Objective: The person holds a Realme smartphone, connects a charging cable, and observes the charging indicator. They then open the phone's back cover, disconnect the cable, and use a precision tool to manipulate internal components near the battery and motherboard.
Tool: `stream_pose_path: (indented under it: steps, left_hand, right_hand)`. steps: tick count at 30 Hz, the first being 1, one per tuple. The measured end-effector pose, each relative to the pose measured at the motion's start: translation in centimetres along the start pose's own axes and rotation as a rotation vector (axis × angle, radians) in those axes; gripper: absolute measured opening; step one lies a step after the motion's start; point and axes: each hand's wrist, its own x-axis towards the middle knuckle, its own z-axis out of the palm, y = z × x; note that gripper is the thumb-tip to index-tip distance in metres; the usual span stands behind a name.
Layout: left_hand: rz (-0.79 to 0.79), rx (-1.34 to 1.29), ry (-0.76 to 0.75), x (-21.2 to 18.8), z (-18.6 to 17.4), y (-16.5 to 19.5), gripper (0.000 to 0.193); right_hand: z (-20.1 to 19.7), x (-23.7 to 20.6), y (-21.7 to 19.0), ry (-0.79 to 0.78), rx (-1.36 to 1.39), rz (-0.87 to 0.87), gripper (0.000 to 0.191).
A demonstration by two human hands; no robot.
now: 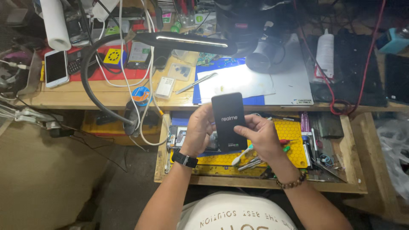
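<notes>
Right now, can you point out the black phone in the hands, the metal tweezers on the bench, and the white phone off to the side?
black phone [229, 121], head view, middle of its dark face.
metal tweezers [197, 83], head view, midway along the shaft.
white phone [56, 67], head view, centre of its screen.

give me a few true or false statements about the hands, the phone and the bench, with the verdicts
1. Both hands hold the black rectangular phone above the open wooden drawer. True.
2. The left hand wears a bead bracelet. False: the left wrist carries a black watch; the brown bead bracelet is on the right wrist.
3. A white phone lies screen up at the left end of the wooden bench. True.
4. The right hand grips the metal tweezers. False: the tweezers lie on the bench, apart from both hands.
5. The yellow honeycomb mat lies on the floor. False: it sits in the drawer, under the hands.
</notes>
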Motion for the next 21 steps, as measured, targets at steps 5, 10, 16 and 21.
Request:
stream_pose_path:
  steps: [5, 10, 16, 21]
  left_hand:
    - [-0.086, -0.191, -0.118, 0.4, -0.8, -0.6, 0.046]
    - [-0.132, -0.334, -0.26, 1.7, -0.2, -0.5, 0.061]
    - [-0.153, -0.331, -0.293, 2.5, -0.6, -0.6, 0.074]
    - [-0.16, -0.477, -0.33, 2.7, -1.6, -1.7, 0.069]
  right_hand:
    - [-0.1, 2.3, -0.2, -0.052, 0.112, 0.031, 0.021]
    - [0.7, 3.7, -0.6, -0.042, 0.21, 0.079, 0.02]
    - [1.2, 4.2, 0.3, -0.027, 0.151, 0.027, 0.024]
    - [1.4, 3.7, 1.4, 0.068, 0.027, 0.007, 0.027]
